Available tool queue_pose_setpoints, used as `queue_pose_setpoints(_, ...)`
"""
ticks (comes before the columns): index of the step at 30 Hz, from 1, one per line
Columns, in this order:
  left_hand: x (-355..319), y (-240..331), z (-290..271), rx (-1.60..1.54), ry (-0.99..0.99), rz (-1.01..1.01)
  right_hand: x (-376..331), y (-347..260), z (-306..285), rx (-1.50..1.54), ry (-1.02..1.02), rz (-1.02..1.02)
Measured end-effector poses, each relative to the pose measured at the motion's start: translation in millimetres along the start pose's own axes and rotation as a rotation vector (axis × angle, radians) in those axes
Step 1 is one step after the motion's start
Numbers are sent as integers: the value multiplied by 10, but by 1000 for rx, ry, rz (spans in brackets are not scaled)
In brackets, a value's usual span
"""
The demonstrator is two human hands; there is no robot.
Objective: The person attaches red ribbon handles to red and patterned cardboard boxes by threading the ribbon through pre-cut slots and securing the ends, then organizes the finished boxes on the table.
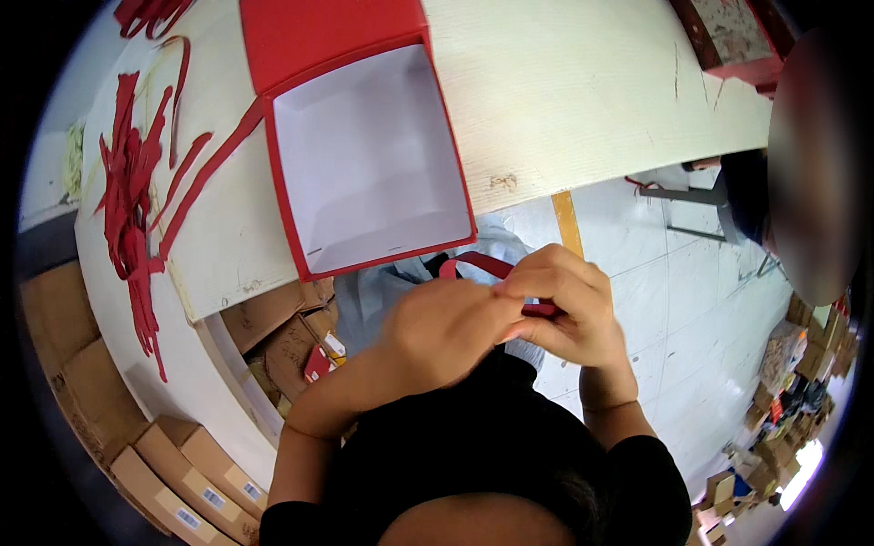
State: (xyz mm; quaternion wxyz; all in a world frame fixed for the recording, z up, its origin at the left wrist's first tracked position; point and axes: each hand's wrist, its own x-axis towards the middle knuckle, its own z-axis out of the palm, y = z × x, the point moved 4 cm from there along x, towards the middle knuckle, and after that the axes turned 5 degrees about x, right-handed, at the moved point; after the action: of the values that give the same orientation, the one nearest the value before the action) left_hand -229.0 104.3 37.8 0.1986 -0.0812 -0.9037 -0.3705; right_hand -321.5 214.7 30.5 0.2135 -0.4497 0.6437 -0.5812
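A red ribbon (pixel 485 264), looped in front of a worker's black shirt (pixel 473 428), is handled just off the near edge of a table. The right hand (pixel 564 305) pinches it between thumb and bent fingers; the left hand (pixel 446 332), partly blurred, meets it at the fingertips, its own hold on the ribbon impossible to tell. The work on this ribbon appears midway: it is gathered in a loop, but whether a knot has been made is hidden by the fingers.

Just beyond, a red box (pixel 369 155) sits on the pale table (pixel 564 109), its lid (pixel 332 36) laid back and white inside showing. That lid has yet to be closed. A red strip (pixel 214 173) runs out from the box's left side; whether it is fastened there cannot be told. Farther left lies a heap of ribbons (pixel 132 191), apparently unused. Brown cartons (pixel 196 482) stand at lower left; another person (pixel 746 196) is at far right.
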Motion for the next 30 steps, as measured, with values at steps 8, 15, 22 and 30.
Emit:
queue_pose_setpoints(8,150,-193,-447,203,258,-371,153,386,-203,26,304,-49)
queue_pose_setpoints(15,532,-482,-432,61,-349,-515,123,652,200,450,431,203)
queue_pose_setpoints(22,597,-611,-407,-66,-472,-598,109,696,306,427,418,98)
queue_pose_setpoints(30,524,-722,-364,-129,-454,-602,99,705,237,375,374,83)
